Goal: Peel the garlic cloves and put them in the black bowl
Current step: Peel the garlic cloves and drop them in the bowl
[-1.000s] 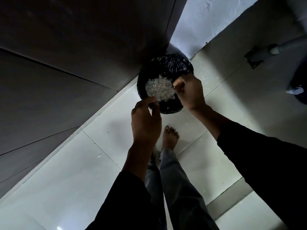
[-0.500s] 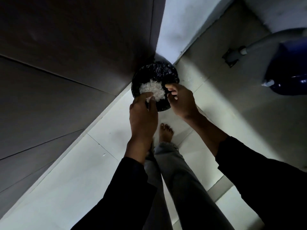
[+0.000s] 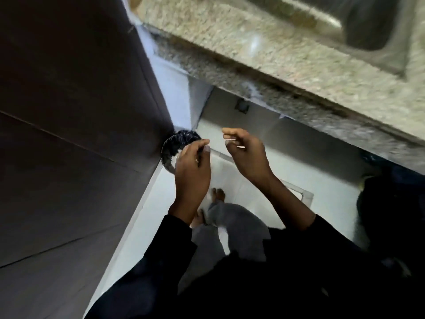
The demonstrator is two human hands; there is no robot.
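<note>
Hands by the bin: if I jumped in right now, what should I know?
Left hand: fingers curled, thumb near fingertip; too blurred to tell what it pinches.
Right hand: loosely curled, seems empty.
Black-lined bin: on the floor beneath the left hand, pale peels inside.
Black bowl and cloves: not in view.
Done and left: cannot be judged from this view.

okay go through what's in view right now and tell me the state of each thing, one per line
left hand: raised over the bin, fingers curled; whether anything is in its grip is too blurred to tell
right hand: raised, fingers loosely curled, nothing visible in it
bin with black liner: on the floor, open, pale scraps inside, partly hidden by the left hand
sink: blurred, contents not readable
</note>
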